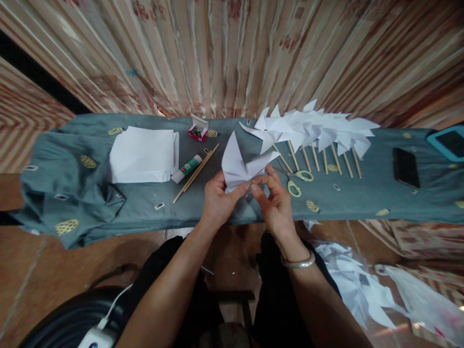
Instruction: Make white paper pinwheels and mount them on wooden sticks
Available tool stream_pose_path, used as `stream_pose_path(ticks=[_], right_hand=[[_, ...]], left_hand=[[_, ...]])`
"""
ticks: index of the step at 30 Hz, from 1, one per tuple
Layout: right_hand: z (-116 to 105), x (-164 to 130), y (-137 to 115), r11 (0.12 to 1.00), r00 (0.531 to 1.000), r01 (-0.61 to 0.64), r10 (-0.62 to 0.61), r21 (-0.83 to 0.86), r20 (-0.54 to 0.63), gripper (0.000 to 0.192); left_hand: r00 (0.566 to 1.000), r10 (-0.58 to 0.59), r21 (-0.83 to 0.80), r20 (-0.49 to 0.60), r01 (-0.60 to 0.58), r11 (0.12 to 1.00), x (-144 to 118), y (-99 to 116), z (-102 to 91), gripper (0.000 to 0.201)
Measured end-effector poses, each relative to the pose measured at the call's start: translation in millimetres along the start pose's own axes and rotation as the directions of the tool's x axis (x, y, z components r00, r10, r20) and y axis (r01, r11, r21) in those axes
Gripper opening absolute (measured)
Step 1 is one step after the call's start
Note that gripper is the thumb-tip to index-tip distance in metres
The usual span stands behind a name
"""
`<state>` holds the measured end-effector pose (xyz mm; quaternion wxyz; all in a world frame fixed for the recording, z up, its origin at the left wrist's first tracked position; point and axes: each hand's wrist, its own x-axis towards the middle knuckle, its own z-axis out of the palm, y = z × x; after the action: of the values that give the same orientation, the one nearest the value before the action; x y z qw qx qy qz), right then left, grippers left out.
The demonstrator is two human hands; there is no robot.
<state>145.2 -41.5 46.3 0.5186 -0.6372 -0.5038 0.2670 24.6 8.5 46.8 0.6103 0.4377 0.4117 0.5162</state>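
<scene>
A white paper pinwheel [237,162] with pointed, folded blades is held up over the table's front edge, between both hands. My left hand [220,195] grips it from the left, thumb pressed near its centre. On the other side, my right hand [272,195] pinches at the lower middle of the paper with thumb and fingers; whether a small pin is in that pinch I cannot make out. Green-handled scissors [300,181] lie just right of my right hand. To the left are thin wooden sticks [196,173], a glue stick [186,168] and a small red box of pins [197,131].
A stack of white paper [142,154] lies on the left of the cloth-covered table [145,200]. Several finished pinwheels on sticks [315,128] overlap at the back right. A phone [406,167] and a blue-framed device [451,143] lie far right. More paper pinwheels [353,278] are on the floor.
</scene>
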Motion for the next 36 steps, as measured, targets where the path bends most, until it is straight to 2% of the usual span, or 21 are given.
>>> stream_pose_path(ticks=[11, 18, 23, 28, 30, 33, 36], right_hand=[[4, 1, 3, 0.996, 1.0, 0.005, -0.004, 0.093, -0.008, 0.01], [5, 1, 1, 0.995, 0.998, 0.025, -0.018, 0.1, -0.068, 0.013], [7, 1, 8, 0.986, 0.993, 0.034, -0.015, 0.165, -0.116, 0.025], [10, 2, 15, 0.977, 0.988, 0.025, 0.008, 0.21, -0.153, 0.06], [11, 3, 15, 0.964, 0.989, 0.023, 0.016, 0.266, -0.145, 0.07], [11, 5, 14, 0.944, 0.992, 0.013, 0.029, 0.329, -0.123, 0.075], [8, 6, 12, 0.933, 0.993, -0.044, 0.081, 0.356, -0.088, 0.081]], left_hand=[[1.0, -0.012, -0.011, 0.0, 0.012, 1.0, 1, -4, -4.8, 0.029], [1.0, -0.025, 0.0, 0.002, 0.025, 1.0, 1, -1, -3.8, 0.031], [0.999, -0.036, -0.033, 0.014, 0.036, 0.999, 1, 0, -3.0, 0.029], [0.998, -0.057, -0.047, 0.003, 0.057, 0.997, 0, 1, -2.8, 0.028], [0.998, -0.061, -0.065, -0.003, 0.061, 0.996, 0, 2, -2.4, 0.028], [0.997, -0.075, -0.093, -0.01, 0.074, 0.993, -1, 2, -1.8, 0.028], [0.996, -0.088, -0.123, -0.009, 0.086, 0.989, -1, 1, -1.4, 0.029]])
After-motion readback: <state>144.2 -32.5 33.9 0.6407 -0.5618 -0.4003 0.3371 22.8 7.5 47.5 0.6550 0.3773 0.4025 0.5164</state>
